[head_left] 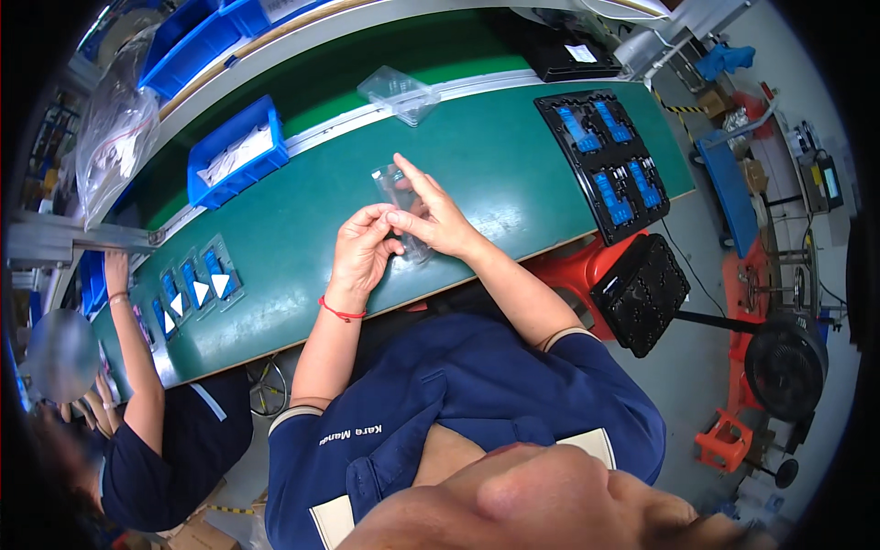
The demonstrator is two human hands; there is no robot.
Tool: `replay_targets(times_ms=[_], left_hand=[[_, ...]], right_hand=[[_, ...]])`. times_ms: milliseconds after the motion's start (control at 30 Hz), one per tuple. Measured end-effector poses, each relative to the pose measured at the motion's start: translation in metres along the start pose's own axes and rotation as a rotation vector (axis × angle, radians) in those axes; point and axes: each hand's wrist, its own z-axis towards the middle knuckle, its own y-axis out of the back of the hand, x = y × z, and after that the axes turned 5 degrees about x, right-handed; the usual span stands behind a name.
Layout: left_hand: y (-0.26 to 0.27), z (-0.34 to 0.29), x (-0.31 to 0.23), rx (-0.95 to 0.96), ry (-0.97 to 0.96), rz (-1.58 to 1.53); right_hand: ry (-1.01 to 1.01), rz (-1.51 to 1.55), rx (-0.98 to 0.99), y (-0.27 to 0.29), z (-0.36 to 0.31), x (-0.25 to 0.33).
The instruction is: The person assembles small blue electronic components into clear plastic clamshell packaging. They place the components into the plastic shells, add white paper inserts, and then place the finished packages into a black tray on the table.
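Observation:
Above the green table, a clear plastic blister shell [389, 187] is held between both hands. My left hand [359, 249] has a red cord on its wrist; its thumb and fingertips pinch the shell's near edge. Against the shell's right side lies my right hand [442, 218], its fingers stretched along the plastic and its thumb bent across toward the left fingertips. The hands partly hide the shell, and its clear lower part is hard to make out. Farther back rests another clear plastic piece [400, 94], touching the table's rear rail.
At right sits a black tray [600, 137] with blue parts; another black tray [642, 295] is by a red stool [587, 273]. Left are several clear packs [220, 273] with blue contents and white triangles, and a blue bin [236, 152] of white slips. A co-worker [174, 440] reaches in.

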Motion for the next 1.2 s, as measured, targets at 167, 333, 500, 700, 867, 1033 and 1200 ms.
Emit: replay_targets(times_ms=[167, 333, 500, 700, 867, 1033, 1200], left_hand=[[0.005, 0.003, 0.007, 0.065, 0.042, -0.038], [-0.004, 0.006, 0.012, 0.077, 0.079, -0.101], [-0.008, 0.011, 0.011, 0.011, 0.136, -0.207], [0.013, 0.028, -0.010, -0.253, 0.167, 0.043], [0.008, 0.043, -0.007, -0.345, 0.205, 0.377], [0.008, 0.040, -0.016, -0.286, 0.103, 0.625], [0.011, 0.035, -0.024, -0.265, 0.112, 0.579]], right_hand=[[-0.130, 0.129, 0.039, 0.007, -0.003, 0.015], [-0.106, 0.291, 0.001, 0.011, -0.002, 0.007], [-0.211, 0.599, -0.054, 0.023, -0.002, 0.014], [-0.196, -0.375, -0.324, 0.085, 0.005, 0.008], [-0.166, -1.079, -0.278, 0.089, 0.053, 0.016], [-0.170, -1.115, -0.163, 0.082, 0.143, 0.010], [-0.321, -1.089, -0.012, 0.087, 0.178, 0.000]])
